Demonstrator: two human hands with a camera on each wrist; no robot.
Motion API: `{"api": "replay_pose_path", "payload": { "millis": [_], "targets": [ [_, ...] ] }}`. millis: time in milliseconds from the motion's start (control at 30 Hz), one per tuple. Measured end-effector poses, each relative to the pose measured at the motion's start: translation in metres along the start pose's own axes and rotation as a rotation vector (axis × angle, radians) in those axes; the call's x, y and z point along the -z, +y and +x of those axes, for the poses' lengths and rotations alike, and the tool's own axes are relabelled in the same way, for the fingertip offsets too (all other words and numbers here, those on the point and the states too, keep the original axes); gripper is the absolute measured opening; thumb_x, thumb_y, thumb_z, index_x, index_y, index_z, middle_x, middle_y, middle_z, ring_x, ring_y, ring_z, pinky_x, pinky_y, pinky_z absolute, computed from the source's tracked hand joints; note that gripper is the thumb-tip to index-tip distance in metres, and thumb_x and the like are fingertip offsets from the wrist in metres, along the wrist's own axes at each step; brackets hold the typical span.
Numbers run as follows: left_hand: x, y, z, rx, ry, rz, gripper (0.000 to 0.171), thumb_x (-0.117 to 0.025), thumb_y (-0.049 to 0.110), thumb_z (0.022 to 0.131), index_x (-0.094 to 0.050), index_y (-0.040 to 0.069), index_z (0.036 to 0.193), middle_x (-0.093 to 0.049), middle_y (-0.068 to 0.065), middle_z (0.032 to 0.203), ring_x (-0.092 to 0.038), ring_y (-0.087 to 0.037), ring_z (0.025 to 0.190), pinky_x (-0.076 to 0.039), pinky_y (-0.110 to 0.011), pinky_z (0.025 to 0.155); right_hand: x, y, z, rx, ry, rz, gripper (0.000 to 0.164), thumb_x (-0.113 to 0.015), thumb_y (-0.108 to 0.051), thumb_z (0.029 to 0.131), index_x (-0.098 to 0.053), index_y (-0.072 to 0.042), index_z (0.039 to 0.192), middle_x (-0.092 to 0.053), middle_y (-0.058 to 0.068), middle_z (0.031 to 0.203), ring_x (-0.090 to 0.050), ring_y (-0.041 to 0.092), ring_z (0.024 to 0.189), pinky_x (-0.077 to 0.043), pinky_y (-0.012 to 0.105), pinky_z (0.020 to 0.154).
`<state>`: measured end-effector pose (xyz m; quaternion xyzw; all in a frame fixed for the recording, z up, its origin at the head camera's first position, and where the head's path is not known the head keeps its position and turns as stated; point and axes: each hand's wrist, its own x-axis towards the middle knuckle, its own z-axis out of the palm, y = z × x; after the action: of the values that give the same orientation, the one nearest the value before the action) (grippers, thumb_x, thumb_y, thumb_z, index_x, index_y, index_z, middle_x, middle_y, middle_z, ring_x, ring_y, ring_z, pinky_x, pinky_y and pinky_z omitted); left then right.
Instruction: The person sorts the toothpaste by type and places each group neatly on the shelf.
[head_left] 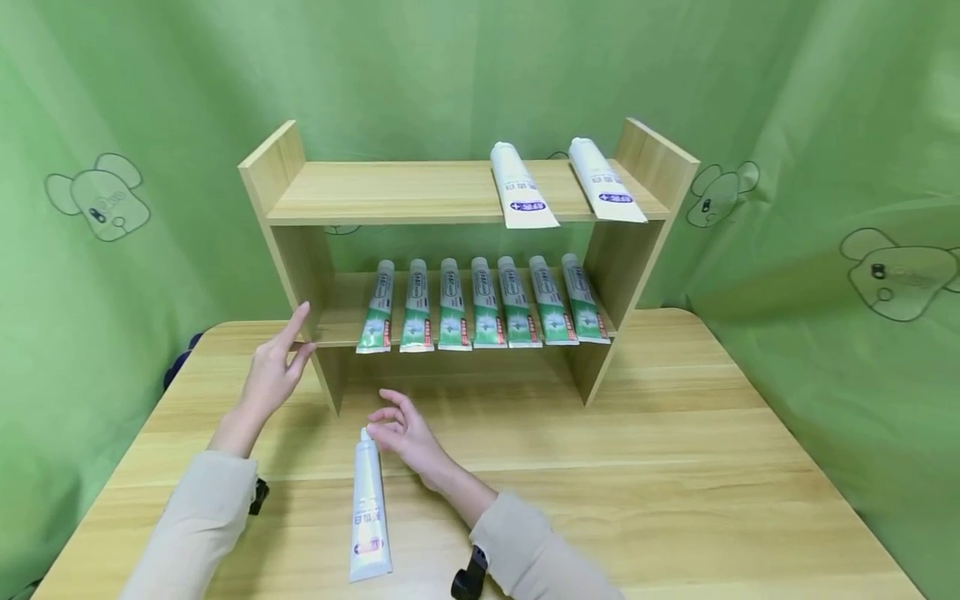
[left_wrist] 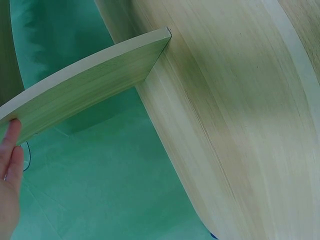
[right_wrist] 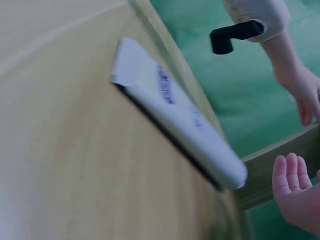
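A white toothpaste tube (head_left: 367, 510) lies on the table, cap end toward the shelf, its crimped end toward me. My right hand (head_left: 408, 437) is at its cap in the head view, fingers loosely bent. In the right wrist view a gap shows between the right hand (right_wrist: 300, 195) and the tube (right_wrist: 175, 117). At the wooden shelf's left side panel (head_left: 296, 267), my left hand (head_left: 270, 379) has its index finger extended, fingertips at the panel's front edge. The left wrist view shows the left hand's fingers (left_wrist: 13, 132) against that panel.
On the top board (head_left: 390, 190) two white tubes (head_left: 521, 187) lie at the right, ends overhanging the front. Several green-and-white toothpaste tubes (head_left: 453, 304) lie in a row on the middle board. A green curtain (head_left: 420, 75) hangs behind and around the table (head_left: 675, 483).
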<state>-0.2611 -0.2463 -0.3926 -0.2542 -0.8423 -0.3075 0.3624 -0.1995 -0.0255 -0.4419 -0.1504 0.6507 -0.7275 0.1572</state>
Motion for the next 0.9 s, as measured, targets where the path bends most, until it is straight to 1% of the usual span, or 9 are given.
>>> {"api": "replay_pose_path", "payload": {
  "millis": [67, 233, 367, 500, 600, 667, 733, 833, 900],
  "targets": [
    [0.001, 0.000, 0.000, 0.000, 0.001, 0.003, 0.069, -0.063, -0.007, 0.079, -0.035, 0.010, 0.140, -0.061, -0.030, 0.103, -0.064, -0.038, 0.071, -0.052, -0.041, 0.051, -0.001, 0.008, -0.002, -0.021, 0.023, 0.001, 0.062, -0.059, -0.010, 0.087, -0.027, -0.003, 0.139, -0.049, 0.023, 0.118, -0.056, 0.012, 0.089, -0.050, 0.044, 0.084],
    [0.001, 0.000, 0.000, -0.009, 0.005, 0.002, 0.068, -0.063, -0.008, 0.079, -0.036, 0.008, 0.139, -0.058, -0.030, 0.110, -0.064, -0.038, 0.071, -0.051, -0.041, 0.050, -0.002, 0.022, -0.005, -0.055, 0.050, -0.026, 0.063, -0.061, -0.010, 0.085, -0.028, -0.002, 0.138, -0.050, 0.021, 0.116, -0.056, 0.013, 0.088, -0.052, 0.040, 0.079],
    [0.001, 0.000, 0.000, -0.018, 0.009, 0.002, 0.069, -0.063, -0.008, 0.078, -0.035, 0.009, 0.139, -0.057, -0.030, 0.113, -0.064, -0.038, 0.071, -0.051, -0.040, 0.049, -0.003, 0.026, -0.007, -0.075, 0.074, -0.060, 0.063, -0.064, -0.014, 0.085, -0.030, -0.004, 0.137, -0.050, 0.019, 0.115, -0.054, 0.015, 0.087, -0.052, 0.035, 0.074],
    [-0.001, -0.001, -0.001, -0.019, 0.014, -0.001, 0.070, -0.064, -0.008, 0.078, -0.035, 0.010, 0.140, -0.057, -0.031, 0.113, -0.063, -0.039, 0.071, -0.052, -0.042, 0.051, -0.005, 0.028, -0.011, -0.121, 0.103, -0.085, 0.067, -0.066, -0.018, 0.083, -0.031, -0.004, 0.137, -0.049, 0.016, 0.113, -0.053, 0.015, 0.087, -0.050, 0.028, 0.071],
    [-0.001, -0.001, -0.002, -0.017, 0.014, -0.005, 0.071, -0.064, -0.009, 0.078, -0.035, 0.010, 0.140, -0.058, -0.031, 0.109, -0.063, -0.039, 0.070, -0.053, -0.043, 0.053, -0.008, 0.030, -0.014, -0.149, 0.130, -0.084, 0.069, -0.067, -0.017, 0.081, -0.030, -0.003, 0.137, -0.049, 0.014, 0.110, -0.053, 0.016, 0.088, -0.050, 0.028, 0.072],
    [-0.001, -0.001, -0.001, -0.015, 0.015, -0.004, 0.071, -0.064, -0.009, 0.078, -0.035, 0.011, 0.140, -0.059, -0.031, 0.106, -0.063, -0.039, 0.070, -0.053, -0.043, 0.053, -0.011, 0.032, -0.016, -0.154, 0.154, -0.075, 0.069, -0.068, -0.015, 0.081, -0.029, -0.003, 0.137, -0.049, 0.014, 0.108, -0.053, 0.017, 0.089, -0.051, 0.029, 0.073],
    [-0.001, -0.001, -0.001, -0.011, 0.015, -0.008, 0.071, -0.063, -0.009, 0.078, -0.035, 0.011, 0.140, -0.059, -0.031, 0.106, -0.063, -0.040, 0.071, -0.053, -0.043, 0.054, -0.014, 0.034, -0.017, -0.150, 0.174, -0.083, 0.071, -0.069, -0.013, 0.080, -0.029, -0.002, 0.137, -0.048, 0.014, 0.106, -0.053, 0.017, 0.088, -0.051, 0.028, 0.072],
    [0.000, -0.001, 0.000, -0.008, 0.014, -0.011, 0.071, -0.064, -0.008, 0.078, -0.035, 0.011, 0.140, -0.058, -0.032, 0.109, -0.063, -0.040, 0.072, -0.053, -0.045, 0.055, -0.019, 0.036, -0.019, -0.133, 0.195, -0.130, 0.075, -0.071, -0.013, 0.077, -0.028, 0.000, 0.137, -0.048, 0.013, 0.103, -0.051, 0.015, 0.085, -0.049, 0.023, 0.069],
    [0.000, 0.000, 0.000, -0.008, 0.011, -0.016, 0.071, -0.064, -0.008, 0.078, -0.035, 0.011, 0.140, -0.056, -0.032, 0.113, -0.063, -0.041, 0.072, -0.054, -0.045, 0.057, -0.022, 0.038, -0.021, -0.108, 0.199, -0.181, 0.079, -0.073, -0.013, 0.074, -0.027, 0.003, 0.137, -0.048, 0.013, 0.101, -0.050, 0.014, 0.082, -0.047, 0.021, 0.066]
  ]
}}
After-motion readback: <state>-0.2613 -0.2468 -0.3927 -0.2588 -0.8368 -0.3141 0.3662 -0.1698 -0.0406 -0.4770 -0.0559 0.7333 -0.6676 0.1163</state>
